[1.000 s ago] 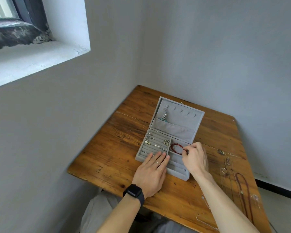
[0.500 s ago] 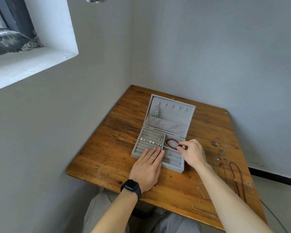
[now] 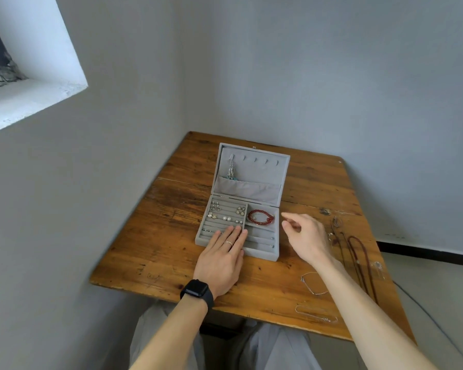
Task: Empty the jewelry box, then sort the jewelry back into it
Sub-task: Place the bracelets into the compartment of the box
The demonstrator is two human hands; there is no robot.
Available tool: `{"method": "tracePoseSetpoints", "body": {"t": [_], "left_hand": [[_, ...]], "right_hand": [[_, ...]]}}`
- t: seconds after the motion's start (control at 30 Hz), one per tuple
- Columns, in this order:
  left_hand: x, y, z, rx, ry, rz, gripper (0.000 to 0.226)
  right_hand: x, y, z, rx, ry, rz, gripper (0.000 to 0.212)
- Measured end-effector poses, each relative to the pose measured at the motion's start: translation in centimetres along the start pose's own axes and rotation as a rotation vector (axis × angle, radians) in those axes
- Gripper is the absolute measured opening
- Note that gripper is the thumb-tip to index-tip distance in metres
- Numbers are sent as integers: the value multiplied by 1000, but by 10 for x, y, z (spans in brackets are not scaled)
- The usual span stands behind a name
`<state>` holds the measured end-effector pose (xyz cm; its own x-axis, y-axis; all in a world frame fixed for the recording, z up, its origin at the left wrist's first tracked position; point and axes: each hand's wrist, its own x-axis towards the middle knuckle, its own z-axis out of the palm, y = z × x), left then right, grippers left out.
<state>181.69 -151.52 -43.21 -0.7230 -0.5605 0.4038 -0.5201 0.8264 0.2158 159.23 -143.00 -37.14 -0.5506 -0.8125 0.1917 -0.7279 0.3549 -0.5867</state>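
Under our left fingers [image 3: 231, 234] we see a grey jewelry box [image 3: 262, 253]; beyond them a red bracelet [image 3: 261, 216], on a streaky brown worktop [image 3: 171, 236].

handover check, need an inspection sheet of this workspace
surface: worn wooden table
job's things: jewelry box open; red bracelet in right rear compartment; earrings in left slots; necklace hung in lid; chains and dark red cord on table at right
clutter: nothing seen
grippers: left hand flat on box front; right hand hovers beside box, empty
cables: thin line on floor at right, possibly a cable
surroundings: grey walls, window recess upper left
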Motion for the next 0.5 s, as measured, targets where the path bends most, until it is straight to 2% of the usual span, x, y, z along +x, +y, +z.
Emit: {"method": "tracePoseSetpoints", "body": {"t": [0.33, 0.5], "left_hand": [[-1, 11, -8, 39, -54, 60, 58], [-15, 55, -4, -49, -84, 152, 59]], "right_hand": [[-98, 21, -48, 39, 139, 27, 18], [-129, 39, -41, -97, 57, 113, 18]]}}
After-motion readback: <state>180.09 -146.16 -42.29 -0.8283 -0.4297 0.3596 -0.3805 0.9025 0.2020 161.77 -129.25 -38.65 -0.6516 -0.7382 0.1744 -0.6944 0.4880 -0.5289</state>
